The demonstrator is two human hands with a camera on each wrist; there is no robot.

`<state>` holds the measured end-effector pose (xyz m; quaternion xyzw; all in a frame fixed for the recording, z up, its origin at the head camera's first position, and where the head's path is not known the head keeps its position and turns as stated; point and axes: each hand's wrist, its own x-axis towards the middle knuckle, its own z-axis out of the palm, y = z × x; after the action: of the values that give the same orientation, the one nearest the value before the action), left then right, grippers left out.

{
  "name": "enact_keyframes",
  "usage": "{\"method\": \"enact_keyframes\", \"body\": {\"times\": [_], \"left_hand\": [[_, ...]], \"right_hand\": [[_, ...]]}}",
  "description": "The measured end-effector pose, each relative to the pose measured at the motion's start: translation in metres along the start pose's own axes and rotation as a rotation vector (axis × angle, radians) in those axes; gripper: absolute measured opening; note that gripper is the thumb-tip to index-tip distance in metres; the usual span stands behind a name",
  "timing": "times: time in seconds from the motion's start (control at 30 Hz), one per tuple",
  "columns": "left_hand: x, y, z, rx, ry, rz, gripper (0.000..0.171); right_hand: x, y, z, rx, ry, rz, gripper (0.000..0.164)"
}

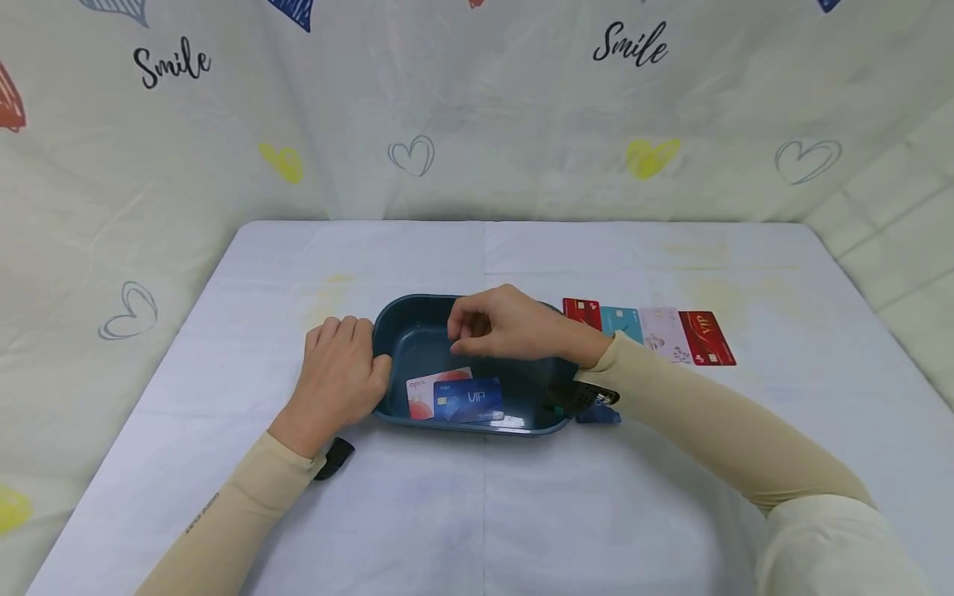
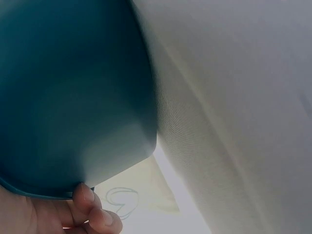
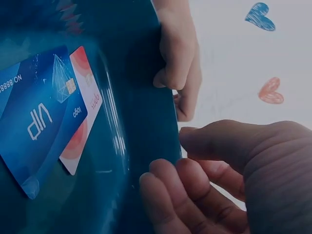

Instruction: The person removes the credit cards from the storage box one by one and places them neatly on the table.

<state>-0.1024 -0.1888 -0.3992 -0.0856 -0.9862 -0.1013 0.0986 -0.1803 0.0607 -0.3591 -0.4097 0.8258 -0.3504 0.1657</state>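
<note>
My left hand [image 1: 339, 377] grips the left end of a dark blue-green plastic tray [image 1: 412, 331], thumb at its rim. In the left wrist view, fingertips [image 2: 87, 195] curl over the tray's edge. Over the tray hovers my right hand [image 1: 522, 327], fingers loosely bent, with nothing visible between thumb and fingers. Inside the tray, a blue VIP card [image 1: 469, 399] partly overlaps a pink-and-white card [image 1: 420, 396]. The right wrist view shows both cards [image 3: 41, 114] lying to the left of my right fingers.
Right of the tray lies a row of cards: a red card [image 1: 581, 311], a teal card [image 1: 622, 321], a pale pink card [image 1: 666, 335] and a dark red VIP card [image 1: 707, 338]. Another blue card [image 1: 599, 415] is partly hidden below my right wrist. A white cloth covers the table [image 1: 417, 513].
</note>
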Motion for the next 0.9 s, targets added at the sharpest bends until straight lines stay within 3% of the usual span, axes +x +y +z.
{"method": "enact_keyframes", "body": {"times": [0.43, 0.9], "left_hand": [[0.000, 0.000, 0.000, 0.001, 0.007, 0.004, 0.019], [-0.001, 0.000, 0.000, 0.001, 0.020, 0.013, 0.017]], "right_hand": [[0.007, 0.004, 0.010, -0.011, -0.051, -0.008, 0.014], [0.011, 0.010, 0.016, -0.096, -0.113, -0.010, 0.018]]}}
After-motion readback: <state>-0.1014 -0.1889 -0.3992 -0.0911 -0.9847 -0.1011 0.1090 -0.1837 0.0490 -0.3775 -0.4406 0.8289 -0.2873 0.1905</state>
